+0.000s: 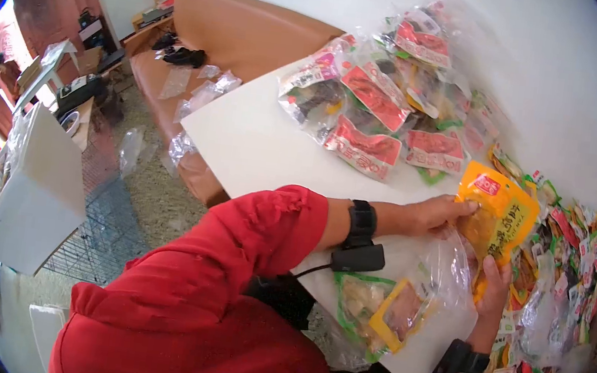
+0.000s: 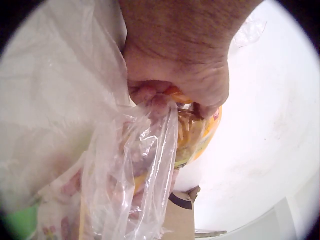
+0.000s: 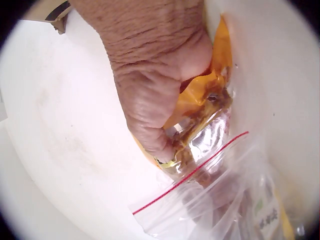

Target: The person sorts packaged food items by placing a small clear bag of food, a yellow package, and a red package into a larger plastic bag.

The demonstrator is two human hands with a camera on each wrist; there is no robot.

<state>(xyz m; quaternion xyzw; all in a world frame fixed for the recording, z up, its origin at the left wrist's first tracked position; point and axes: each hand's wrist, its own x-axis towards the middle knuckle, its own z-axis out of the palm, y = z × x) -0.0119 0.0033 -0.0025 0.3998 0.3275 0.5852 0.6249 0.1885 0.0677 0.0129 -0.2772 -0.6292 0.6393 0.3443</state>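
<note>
Both hands hold a yellow food packet (image 1: 496, 214) with a red logo and dark lettering. My left hand (image 1: 438, 215) grips its left edge, thumb on the front. Lower down, my right hand (image 1: 494, 291) pinches the bottom right part, also with the thumb in front. Just below hangs a clear zip bag (image 1: 456, 269), its red zip line (image 3: 190, 174) crossing in front of the right fingers in the right wrist view. Clear film covers the left fingertips in the left wrist view. Inside the bag's lower part lie a yellow-edged packet (image 1: 402, 315) and a green-edged packet (image 1: 359, 302).
Filled clear bags of red-labelled packets (image 1: 377, 95) sit at the back of the white table (image 1: 245, 131). A large heap of loose packets (image 1: 564, 271) lies along the right side. Behind the table stands a brown sofa (image 1: 258, 29) with plastic wrappers on it.
</note>
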